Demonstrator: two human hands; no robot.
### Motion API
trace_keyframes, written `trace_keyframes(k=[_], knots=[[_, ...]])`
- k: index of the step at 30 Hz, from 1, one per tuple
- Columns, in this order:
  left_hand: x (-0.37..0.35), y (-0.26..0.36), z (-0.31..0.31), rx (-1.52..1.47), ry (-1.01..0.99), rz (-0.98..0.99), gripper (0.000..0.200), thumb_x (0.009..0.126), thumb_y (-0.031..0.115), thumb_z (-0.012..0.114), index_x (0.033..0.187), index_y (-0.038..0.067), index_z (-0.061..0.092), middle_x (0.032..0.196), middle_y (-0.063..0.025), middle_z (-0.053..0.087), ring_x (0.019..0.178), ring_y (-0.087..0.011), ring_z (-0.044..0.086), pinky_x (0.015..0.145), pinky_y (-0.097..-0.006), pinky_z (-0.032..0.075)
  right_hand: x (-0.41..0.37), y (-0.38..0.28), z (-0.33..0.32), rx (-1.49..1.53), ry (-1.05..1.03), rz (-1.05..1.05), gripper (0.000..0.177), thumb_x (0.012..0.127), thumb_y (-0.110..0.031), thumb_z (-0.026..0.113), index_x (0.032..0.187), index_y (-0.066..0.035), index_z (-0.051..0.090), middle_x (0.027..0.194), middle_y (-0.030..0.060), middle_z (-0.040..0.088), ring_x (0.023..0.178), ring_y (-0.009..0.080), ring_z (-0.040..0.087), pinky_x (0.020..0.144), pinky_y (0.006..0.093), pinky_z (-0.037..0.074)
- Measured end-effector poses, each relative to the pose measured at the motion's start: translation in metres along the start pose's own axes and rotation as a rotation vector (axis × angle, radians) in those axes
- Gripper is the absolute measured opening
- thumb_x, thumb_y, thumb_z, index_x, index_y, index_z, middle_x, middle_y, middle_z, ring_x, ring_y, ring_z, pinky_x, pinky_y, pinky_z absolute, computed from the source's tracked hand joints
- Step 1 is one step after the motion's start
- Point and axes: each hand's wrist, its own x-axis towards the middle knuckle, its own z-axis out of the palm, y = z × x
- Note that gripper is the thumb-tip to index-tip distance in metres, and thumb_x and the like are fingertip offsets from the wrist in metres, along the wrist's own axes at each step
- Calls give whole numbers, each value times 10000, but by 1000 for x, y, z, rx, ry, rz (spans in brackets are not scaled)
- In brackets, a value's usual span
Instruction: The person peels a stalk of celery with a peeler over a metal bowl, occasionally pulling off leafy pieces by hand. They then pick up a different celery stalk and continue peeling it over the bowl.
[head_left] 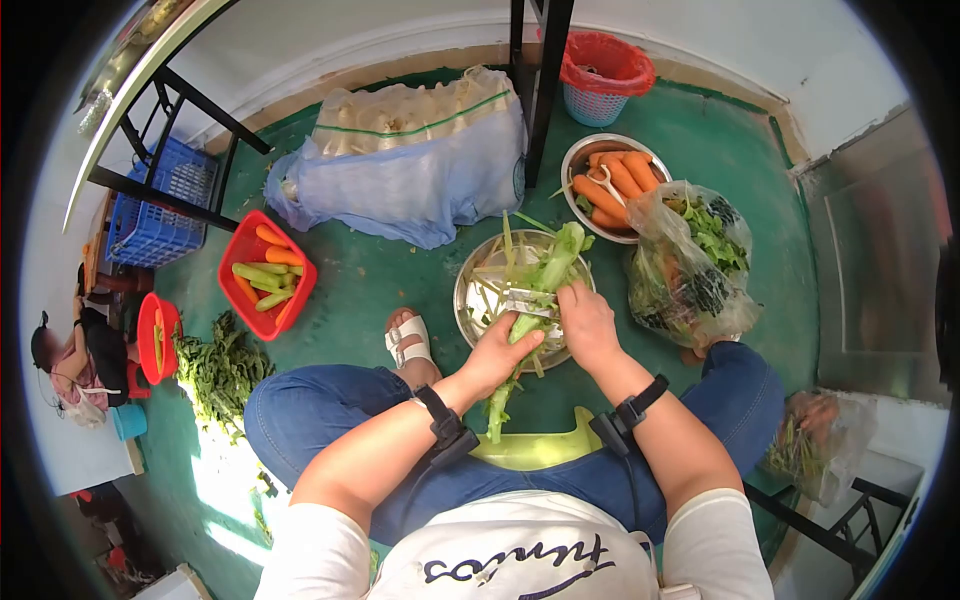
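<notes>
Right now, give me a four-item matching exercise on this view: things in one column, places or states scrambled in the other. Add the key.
Things:
1. Green stalk
2. Peeler
3. Larger red tub
4. Bin

Places or states:
A. Fitted with a red liner
B. Gripped by the left hand
C. Holding carrots and green pieces
D. In the right hand

Pairs: 1-B, 2-D, 3-C, 4-A

Dark cursive lettering (520, 562) runs across the front of the person's white T-shirt (480, 530), partly distorted by the view; its wording cannot be read with certainty.
</notes>
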Motion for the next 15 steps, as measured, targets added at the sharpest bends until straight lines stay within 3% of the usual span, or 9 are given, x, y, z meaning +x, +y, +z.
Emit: trace_keyframes(k=[3,4,5,7,13,15], knots=[[3,-5,-1,36,39,120,402,822,187,554,1143,-12,416,871,-57,547,639,-78,487,508,-212,404,1,1,4,-24,-143,63,137,699,-26,476,828,-35,431,803,153,474,678,325,535,583,415,440],[-1,1,-2,68,56,-86,415,821,190,553,1151,-21,417,963,-95,556,812,-119,517,700,-235,426,1,6,8,-26,-143,64,137,699,-26,476,828,-35,431,803,153,474,678,325,535,583,415,440],[-1,-5,-1,68,54,-86,415,821,190,553,1151,-21,417,963,-95,556,812,-119,517,700,-235,426,2,14,13,-57,-137,169,132,704,-26,475,826,-30,426,806,155,475,678,331,538,579,414,446],[-4,-24,2,239,84,160,448,825,195,549,1206,27,382,698,1,504,446,-59,400,383,-207,334,5,29,11,-74,-137,260,112,721,-21,460,824,-18,417,820,159,477,679,345,545,570,409,463],[0,-20,-2,160,73,154,434,825,180,542,1199,26,384,679,-1,504,451,-60,407,388,-199,332,0,10,12,13,-188,261,154,704,-27,484,847,-19,427,804,176,480,672,351,539,573,416,455],[2,-14,-4,87,64,113,435,826,169,538,1206,30,379,683,-6,508,450,-65,411,386,-201,333,-3,-5,12,50,-163,53,129,707,-10,461,831,-21,429,776,177,490,642,321,559,558,397,467]])
